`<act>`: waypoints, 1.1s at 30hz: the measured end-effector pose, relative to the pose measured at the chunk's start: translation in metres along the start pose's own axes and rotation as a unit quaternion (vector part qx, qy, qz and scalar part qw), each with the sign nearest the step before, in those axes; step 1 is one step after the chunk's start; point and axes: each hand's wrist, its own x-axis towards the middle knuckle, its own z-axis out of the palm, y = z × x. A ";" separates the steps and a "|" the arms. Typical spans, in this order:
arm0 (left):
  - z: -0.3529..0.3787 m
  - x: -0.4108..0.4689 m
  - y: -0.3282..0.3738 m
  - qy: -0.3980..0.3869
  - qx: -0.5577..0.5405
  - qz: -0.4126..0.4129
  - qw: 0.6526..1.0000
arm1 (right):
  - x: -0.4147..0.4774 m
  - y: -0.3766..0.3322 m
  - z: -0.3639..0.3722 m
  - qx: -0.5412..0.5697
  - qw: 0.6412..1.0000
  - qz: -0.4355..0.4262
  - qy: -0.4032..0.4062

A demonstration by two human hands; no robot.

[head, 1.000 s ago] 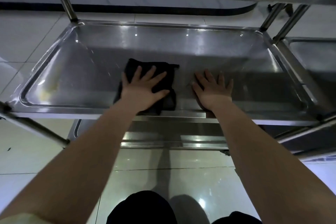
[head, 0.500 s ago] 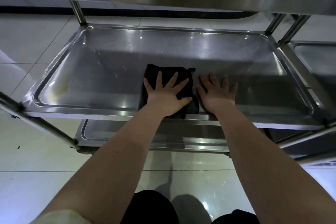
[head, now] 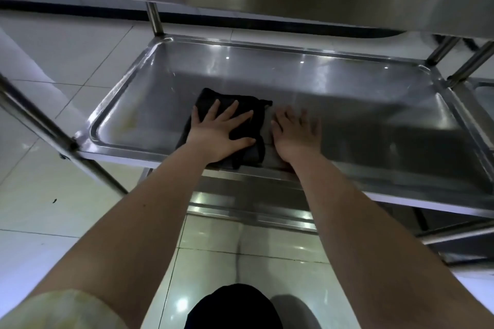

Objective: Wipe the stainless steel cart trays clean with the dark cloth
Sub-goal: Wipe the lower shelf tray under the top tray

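From the head view, the dark cloth [head: 235, 117] lies folded on the floor of the middle tray [head: 347, 104] of the stainless steel cart, near the front rim and a little left of centre. The left hand [head: 219, 133] presses flat on it, fingers spread wide, its grip not closed on anything; the cloth is pinned under the palm rather than pinched. The right hand [head: 294, 133] lies just beside the cloth's right edge, also flat and open on bare steel, slightly blurred. A yellowish smear [head: 128, 117] marks the tray's left end. I judge the cloth soft, light and limp, likely to bunch or slide on the slick metal; flat palm pressure over its middle should steer it best. A lower tray [head: 248, 208] shows beneath.
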 end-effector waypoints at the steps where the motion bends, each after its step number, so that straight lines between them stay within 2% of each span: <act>1: 0.000 -0.001 -0.003 0.000 -0.002 0.003 1.000 | 0.001 -0.001 0.005 0.001 1.000 0.006 0.006; 4: -0.003 -0.006 -0.031 0.001 -0.007 -0.002 1.000 | 0.002 0.006 0.011 -0.004 1.000 0.009 0.028; 9: -0.012 -0.027 -0.102 -0.002 -0.004 -0.077 0.997 | 0.000 0.002 0.014 -0.043 0.999 0.014 0.019; 12: -0.009 -0.029 -0.101 0.005 0.016 -0.078 0.997 | 0.000 -0.012 0.010 -0.035 0.999 0.040 0.007; 16: -0.008 -0.028 -0.101 0.011 0.008 -0.072 0.997 | 0.001 -0.064 0.014 -0.037 0.998 -0.038 0.025; 20: -0.008 -0.031 -0.101 0.008 -0.004 -0.068 0.998 | 0.001 -0.074 0.026 -0.040 0.999 -0.033 0.003; 24: -0.020 -0.042 -0.144 0.007 -0.025 -0.090 0.996 | 0.007 -0.068 0.028 -0.041 0.999 -0.035 0.000; 27: -0.026 -0.052 -0.178 -0.003 0.000 -0.126 0.992 | 0.007 -0.071 0.031 -0.048 0.998 -0.034 0.004; 30: -0.020 -0.045 -0.171 -0.009 0.027 -0.136 0.990 | 0.004 -0.074 0.034 -0.063 0.998 -0.029 0.007; 33: -0.015 -0.021 -0.131 -0.010 0.034 -0.118 0.992 | 0.005 -0.076 0.035 -0.065 0.998 -0.026 0.009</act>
